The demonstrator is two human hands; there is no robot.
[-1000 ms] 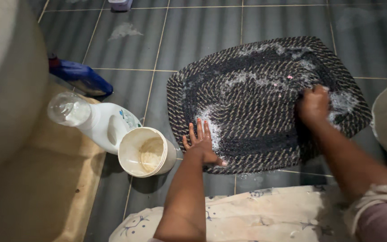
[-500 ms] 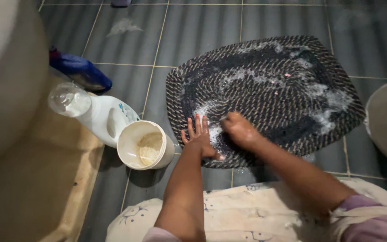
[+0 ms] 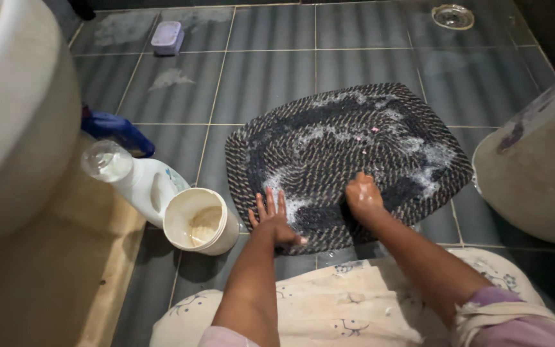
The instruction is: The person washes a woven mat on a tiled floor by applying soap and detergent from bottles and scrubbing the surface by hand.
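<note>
Woven dark mat (image 3: 354, 148) — partly lathered, 6 o'clock edge unsoaped; left hand (image 3: 274, 218) flat, empty; right hand (image 3: 362, 196) fisted, contents untellable.

Both hands (image 3: 316, 209) on soapy woven mat (image 3: 354, 148)

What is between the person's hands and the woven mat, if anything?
Nothing visible. The left hand lies flat, fingers spread, on the near edge of the soapy woven mat. The right hand is closed and presses directly on it. The cream cup and white bottle stand off the mat, to its left.
</note>
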